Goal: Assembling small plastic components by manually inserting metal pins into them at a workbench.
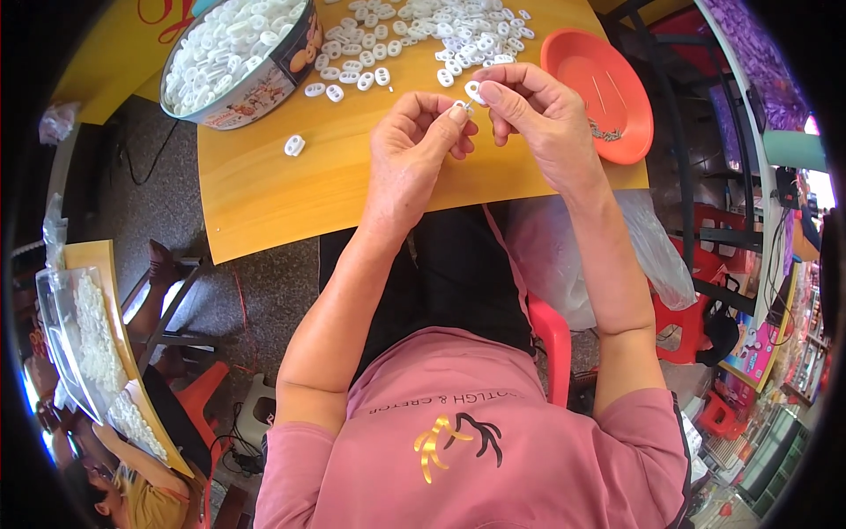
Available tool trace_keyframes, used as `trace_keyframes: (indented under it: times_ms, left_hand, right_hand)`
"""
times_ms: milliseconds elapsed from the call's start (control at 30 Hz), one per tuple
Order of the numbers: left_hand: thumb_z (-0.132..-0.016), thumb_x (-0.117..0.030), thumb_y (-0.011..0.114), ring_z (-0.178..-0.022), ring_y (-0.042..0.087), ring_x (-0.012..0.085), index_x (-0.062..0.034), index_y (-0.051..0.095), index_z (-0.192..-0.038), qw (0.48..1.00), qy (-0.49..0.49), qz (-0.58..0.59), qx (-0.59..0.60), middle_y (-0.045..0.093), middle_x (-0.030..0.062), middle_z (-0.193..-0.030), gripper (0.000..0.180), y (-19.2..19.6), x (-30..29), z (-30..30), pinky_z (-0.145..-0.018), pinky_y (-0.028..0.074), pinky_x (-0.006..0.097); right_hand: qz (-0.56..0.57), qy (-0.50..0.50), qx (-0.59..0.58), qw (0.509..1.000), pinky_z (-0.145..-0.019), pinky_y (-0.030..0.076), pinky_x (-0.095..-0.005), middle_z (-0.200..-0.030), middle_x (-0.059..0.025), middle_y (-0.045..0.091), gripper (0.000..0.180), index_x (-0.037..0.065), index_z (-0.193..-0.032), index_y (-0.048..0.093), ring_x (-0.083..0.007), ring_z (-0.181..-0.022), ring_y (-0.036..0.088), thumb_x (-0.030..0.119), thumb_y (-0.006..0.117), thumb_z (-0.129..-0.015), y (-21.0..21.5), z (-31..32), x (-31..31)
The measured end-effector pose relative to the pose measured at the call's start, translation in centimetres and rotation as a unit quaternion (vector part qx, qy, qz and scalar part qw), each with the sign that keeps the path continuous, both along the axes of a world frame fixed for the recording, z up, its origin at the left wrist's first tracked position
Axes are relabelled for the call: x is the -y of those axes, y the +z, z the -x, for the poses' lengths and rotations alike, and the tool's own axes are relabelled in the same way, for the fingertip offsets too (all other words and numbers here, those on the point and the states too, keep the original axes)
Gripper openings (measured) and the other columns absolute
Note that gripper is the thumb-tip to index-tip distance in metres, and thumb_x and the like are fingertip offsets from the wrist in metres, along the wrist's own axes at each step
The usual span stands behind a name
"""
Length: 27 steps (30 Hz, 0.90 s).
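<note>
My left hand (414, 145) and my right hand (538, 115) meet over the yellow wooden table (264, 189). Between the fingertips of both hands sits one small white plastic piece (471, 91) with holes; the left thumb and forefinger pinch its lower part (462, 107). A heap of the same white pieces (441, 31) lies just beyond my hands. A single stray piece (294, 145) rests on the table to the left. An orange plastic plate (577, 57) holding small metal springs (606, 133) stands right beside my right hand.
A round tin (295, 44) filled with white pieces stands at the far left of the table. A clear plastic bag (652, 247) hangs by my right side. Another person (132, 494) sits at lower left by a second table (101, 264) with more white pieces. Red stools (687, 317) stand at right.
</note>
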<state>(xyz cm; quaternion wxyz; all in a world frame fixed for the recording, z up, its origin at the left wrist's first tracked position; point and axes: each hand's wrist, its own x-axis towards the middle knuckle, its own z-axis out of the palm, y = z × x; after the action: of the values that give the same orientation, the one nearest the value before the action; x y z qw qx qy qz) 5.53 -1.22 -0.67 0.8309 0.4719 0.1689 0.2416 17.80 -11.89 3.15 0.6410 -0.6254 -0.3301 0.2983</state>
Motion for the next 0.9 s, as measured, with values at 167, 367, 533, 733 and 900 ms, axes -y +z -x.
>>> trace_keyframes:
  times_ms: [167, 367, 533, 733, 900]
  left_hand:
    - [-0.093, -0.012, 0.062, -0.072, 0.059, 0.0115, 0.0013, 0.058, -0.098, 1.000, -0.008, 0.000, -0.004, 0.066, 0.0087, -0.084, 0.015, -0.1, -0.2, 0.0, -0.066, 0.047, 0.024]
    - [-0.093, -0.013, 0.064, -0.070, 0.061, 0.0120, 0.0029, 0.060, -0.097, 1.000, -0.012, 0.019, 0.000, 0.066, 0.0091, -0.083, 0.017, 0.0, -0.3, -0.1, -0.065, 0.049, 0.024]
    - [-0.093, -0.014, 0.065, -0.070, 0.062, 0.0133, 0.0043, 0.061, -0.097, 1.000, -0.019, 0.021, 0.004, 0.068, 0.0105, -0.083, 0.020, -0.2, -0.5, -0.1, -0.065, 0.050, 0.025]
    - [-0.093, -0.012, 0.064, -0.068, 0.062, 0.0135, 0.0052, 0.061, -0.096, 0.999, -0.019, 0.026, 0.007, 0.068, 0.0116, -0.082, 0.018, -0.1, -0.4, -0.3, -0.064, 0.051, 0.025]
    - [-0.093, -0.011, 0.064, -0.068, 0.062, 0.0127, 0.0051, 0.061, -0.096, 0.999, -0.001, 0.030, 0.013, 0.068, 0.0114, -0.082, 0.017, -0.4, -0.3, -0.2, -0.063, 0.050, 0.024]
  right_hand:
    - [0.010, 0.002, 0.063, 0.998, -0.055, 0.044, -0.0190, -0.078, 0.0002, 0.064, 0.019, -0.001, -0.105, 0.067, -0.0041, -0.061, 0.053, 0.013, 0.065, -0.093, 0.1, -0.1, 0.1]
    - [0.022, -0.019, 0.116, 0.993, -0.056, 0.045, -0.0194, -0.081, -0.0008, 0.064, 0.015, 0.000, -0.105, 0.068, -0.0043, -0.063, 0.054, 0.008, 0.064, -0.093, 0.1, 0.8, 0.2]
    - [0.011, -0.031, 0.137, 0.990, -0.058, 0.047, -0.0201, -0.085, -0.0024, 0.065, 0.014, 0.000, -0.104, 0.068, -0.0055, -0.065, 0.055, 0.006, 0.064, -0.092, -0.5, 1.3, 0.3]
    - [-0.026, -0.069, 0.124, 0.990, -0.063, 0.050, -0.0206, -0.088, -0.0038, 0.067, 0.015, -0.001, -0.105, 0.067, -0.0069, -0.071, 0.060, 0.006, 0.064, -0.092, -1.4, 2.0, 0.1]
    - [-0.046, -0.062, 0.059, 0.995, -0.065, 0.051, -0.0211, -0.089, -0.0044, 0.068, 0.016, -0.002, -0.107, 0.067, -0.0069, -0.075, 0.061, 0.005, 0.063, -0.093, -1.7, 2.3, -0.2]
